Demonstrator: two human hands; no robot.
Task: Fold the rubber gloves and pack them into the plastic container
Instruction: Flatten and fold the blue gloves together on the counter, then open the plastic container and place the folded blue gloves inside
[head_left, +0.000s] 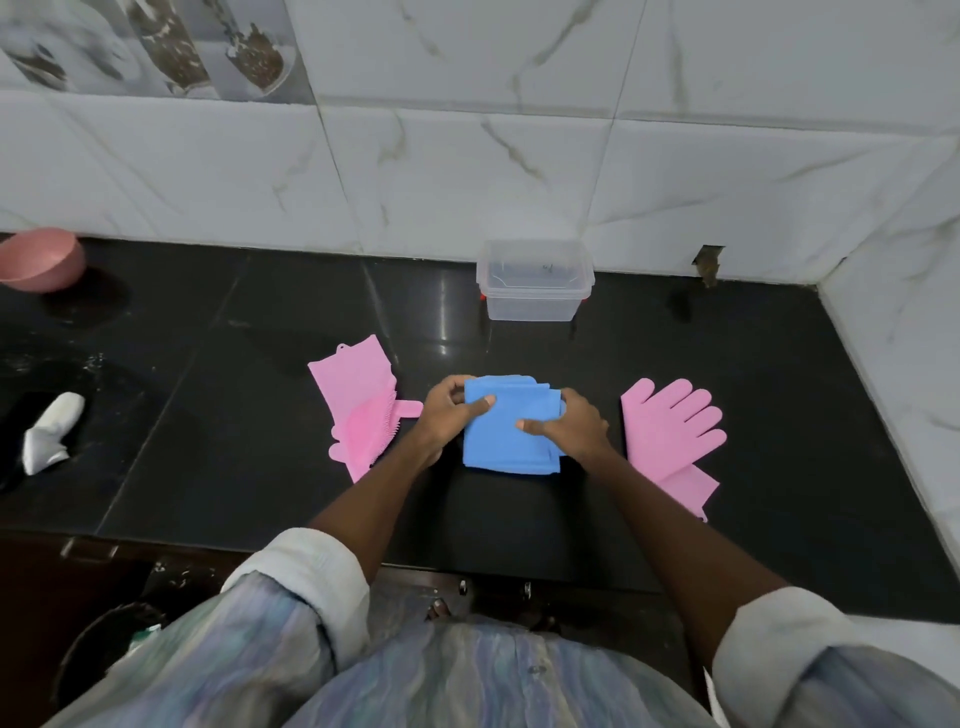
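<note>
Gloves (506, 436) apparently pinched between hands.

We record a blue rubber glove bundle (506, 428) folded into a flat, roughly square stack at the centre of the counter, layered edges showing along its far and right sides. A pink glove (363, 410) lies to its left, partly folded, bristled palm upward, cuff toward the wall. A second pink glove (670, 431) lies flat to the right, fingers spread, pointing away and rightward. The clear plastic container (535, 280) stands open near the wall, empty.
</note>
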